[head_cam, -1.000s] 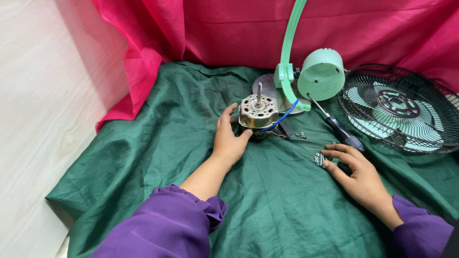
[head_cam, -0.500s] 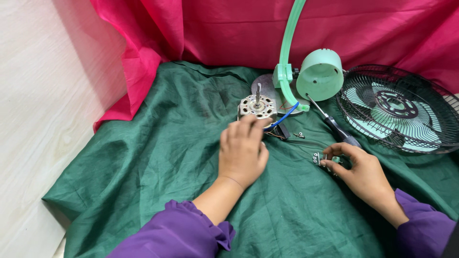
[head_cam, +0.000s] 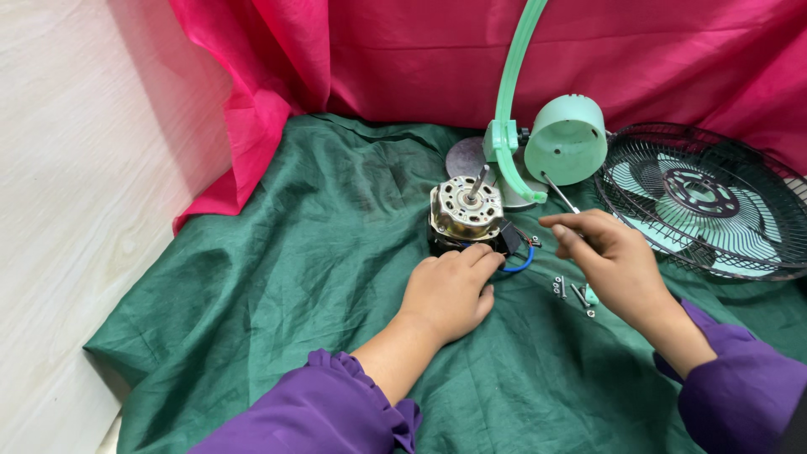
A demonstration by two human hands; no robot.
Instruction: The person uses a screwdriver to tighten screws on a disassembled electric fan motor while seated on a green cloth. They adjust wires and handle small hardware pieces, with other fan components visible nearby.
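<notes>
A metal fan motor (head_cam: 465,208) with its shaft pointing up stands on the green cloth (head_cam: 277,286), with blue and red wires at its right side. My left hand (head_cam: 450,290) lies in front of it, curled fingertips pressed against its lower front edge. My right hand (head_cam: 609,256) is to the right of the motor, closed around a screwdriver (head_cam: 559,193) whose thin shaft sticks out up and left. A few loose screws (head_cam: 559,287) lie on the cloth just below my right hand.
A pale green motor housing cup (head_cam: 567,139) and a curved green stand (head_cam: 507,101) sit behind the motor, on a grey disc (head_cam: 465,156). A black wire fan guard with green blades (head_cam: 706,197) lies at right. Pink cloth (head_cam: 378,59) hangs behind; white wooden floor (head_cam: 76,210) lies left.
My left hand came off the motor's top and side and settled at its front base. My right hand left the screws and picked up the screwdriver that lay on the cloth.
</notes>
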